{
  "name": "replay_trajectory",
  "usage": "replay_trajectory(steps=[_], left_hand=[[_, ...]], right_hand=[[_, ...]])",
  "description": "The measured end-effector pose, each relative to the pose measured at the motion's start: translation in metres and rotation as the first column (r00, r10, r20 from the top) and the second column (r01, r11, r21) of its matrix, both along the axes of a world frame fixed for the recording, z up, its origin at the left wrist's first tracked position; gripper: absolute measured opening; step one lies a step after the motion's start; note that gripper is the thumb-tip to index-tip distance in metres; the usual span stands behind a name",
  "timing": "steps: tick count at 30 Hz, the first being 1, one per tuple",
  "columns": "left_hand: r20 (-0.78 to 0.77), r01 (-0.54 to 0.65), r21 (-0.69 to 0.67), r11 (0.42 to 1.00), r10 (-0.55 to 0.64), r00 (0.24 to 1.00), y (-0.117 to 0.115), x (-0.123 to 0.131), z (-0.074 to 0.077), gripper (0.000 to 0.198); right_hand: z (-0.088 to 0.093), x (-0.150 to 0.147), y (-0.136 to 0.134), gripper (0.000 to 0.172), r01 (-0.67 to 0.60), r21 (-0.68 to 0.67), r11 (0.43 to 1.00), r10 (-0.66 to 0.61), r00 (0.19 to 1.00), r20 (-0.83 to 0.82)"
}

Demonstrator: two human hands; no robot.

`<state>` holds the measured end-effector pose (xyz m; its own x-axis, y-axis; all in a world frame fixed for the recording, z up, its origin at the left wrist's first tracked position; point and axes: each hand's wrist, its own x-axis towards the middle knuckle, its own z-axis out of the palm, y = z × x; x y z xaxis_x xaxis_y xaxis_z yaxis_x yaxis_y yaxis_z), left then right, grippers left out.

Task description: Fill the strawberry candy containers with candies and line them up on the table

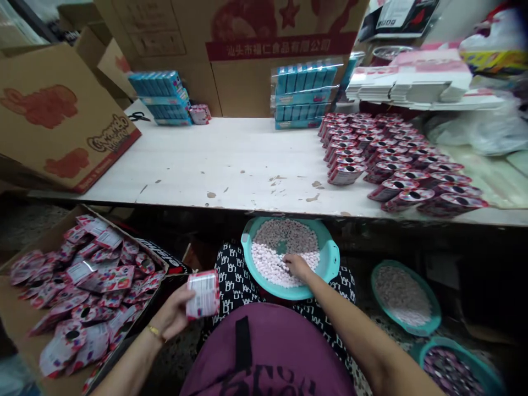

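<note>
My left hand [176,312] is closed around a small red-and-white printed carton [203,294], held upright beside my lap with its barcode side showing. A turquoise basin [332,256] rests on my lap, holding many small pale pink and white candy-like pieces [264,264]. Into these pieces dips my right hand [297,266], its fingers curled together; the tips are partly hidden, and what they grip is unclear. To the left, a large open cardboard box [18,300] is heaped with similar printed cartons [103,280].
On the white table [231,159] stand rows of red cartons with round dark openings [383,148] and two wrapped stacks of blue packs [305,91]. Cardboard boxes [61,115] crowd the back and left. More turquoise basins [433,319] sit low at the right.
</note>
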<state>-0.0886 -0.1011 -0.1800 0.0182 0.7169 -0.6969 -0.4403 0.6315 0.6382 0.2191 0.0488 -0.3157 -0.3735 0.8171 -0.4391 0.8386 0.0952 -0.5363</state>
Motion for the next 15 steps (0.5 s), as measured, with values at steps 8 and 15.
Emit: replay_trajectory(steps=[8,15], left_hand=[[0.423,-0.139,0.081,0.987,0.093,0.902,0.093,0.064,-0.035,0.042],[0.457,-0.105,0.116,0.988,0.041,0.889,0.130,0.105,-0.070,0.038]], right_hand=[[0.056,0.043,0.008,0.018,0.135,-0.062,0.989,-0.147,0.954,-0.261],[0.147,0.058,0.024,0.019,0.020,0.148,0.989,0.006,0.984,-0.177]])
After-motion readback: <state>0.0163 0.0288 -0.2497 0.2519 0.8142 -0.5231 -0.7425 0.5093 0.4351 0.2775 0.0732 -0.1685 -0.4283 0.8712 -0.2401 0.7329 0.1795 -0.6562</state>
